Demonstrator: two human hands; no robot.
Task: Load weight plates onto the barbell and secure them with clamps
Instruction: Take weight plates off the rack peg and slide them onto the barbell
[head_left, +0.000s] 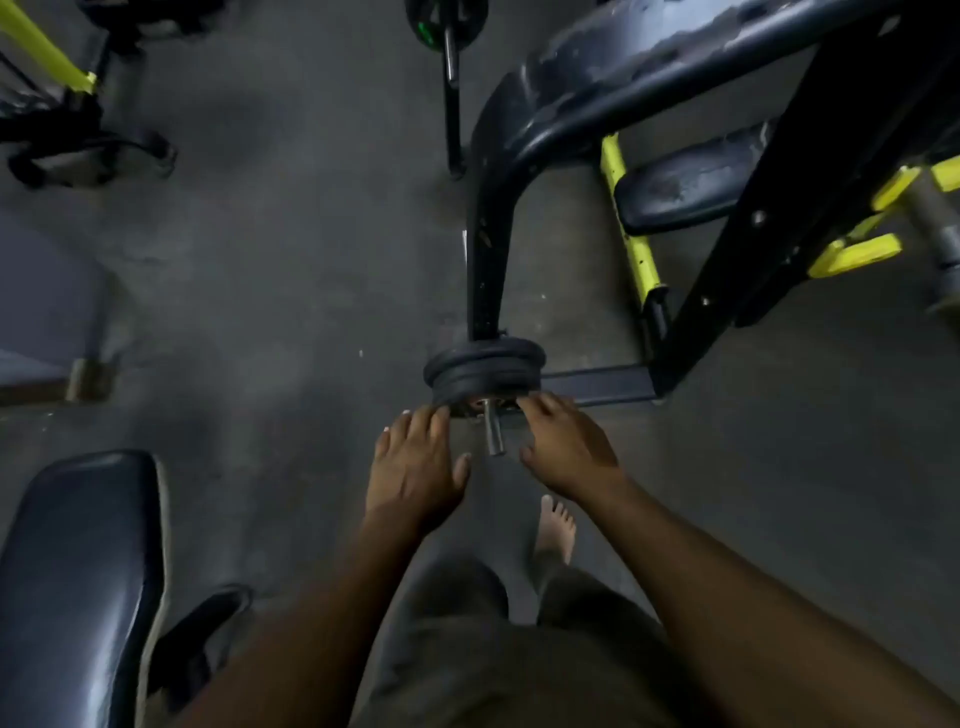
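Note:
Several small black weight plates (483, 366) are stacked together on a barbell sleeve, whose bare metal end (492, 430) sticks out toward me. My left hand (418, 467) reaches in from the left with straight fingers, its fingertips touching the near face of the plates. My right hand (563, 441) comes in from the right, its fingertips on the plates' near face beside the sleeve. No clamp shows in view; neither hand holds anything.
A black and yellow machine frame (727, 218) with a padded seat (691, 176) stands behind and right of the plates. A padded bench (83, 577) is at lower left. Another loaded bar (449, 31) lies at the top. My bare foot (556, 527) is on the grey floor.

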